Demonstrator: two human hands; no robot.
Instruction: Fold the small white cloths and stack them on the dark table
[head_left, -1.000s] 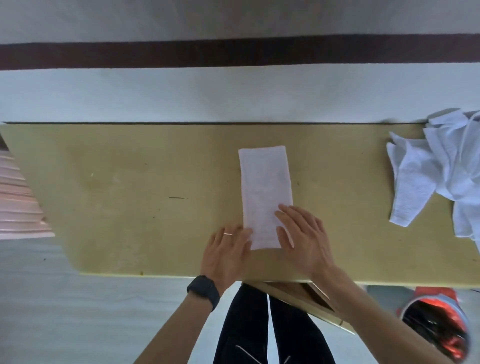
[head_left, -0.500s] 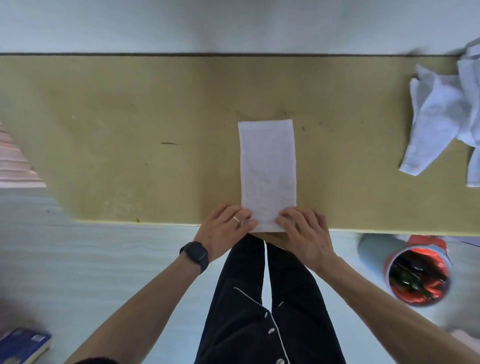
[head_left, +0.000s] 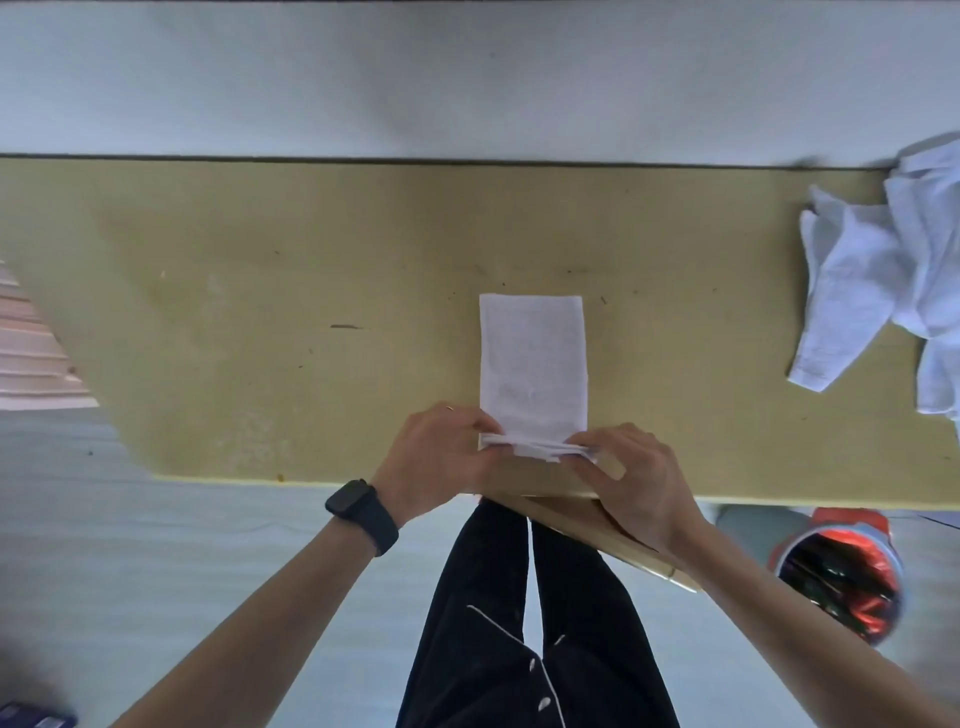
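The cloth (head_left: 532, 364) lay on the counter (head_left: 260, 312) as a narrow strip. Its long axis ran straight away from the person, from the fingers toward the far edge of the counter.

Grip state:
- The left hand (head_left: 441, 452) pinched the near left corner, fingers (head_left: 480, 423) curled over the top and closed on the fabric.
- The right hand (head_left: 639, 483) pinched the near right corner in the same way, fingers (head_left: 615, 439) closed on the fabric.
- The near end was raised slightly off the counter between the two hands, and its layered edges showed there.

Governing relation: the whole free length of the strip lay beyond the fingers, and none of it lay on the near side of them. Both hands sat at an equal distance along the strip, one at each side of the short edge, so neither was nearer the far end.

Judgement: the step in hand was the crosswise fold. That would call for the pinched edge to travel forward along the long axis to the far short edge, with both corners kept level so the layers stay aligned.

The loose cloths (head_left: 883, 291) lay well to the right of the right fingers, apart from the strip. A watch (head_left: 361, 517) sat on the left wrist.
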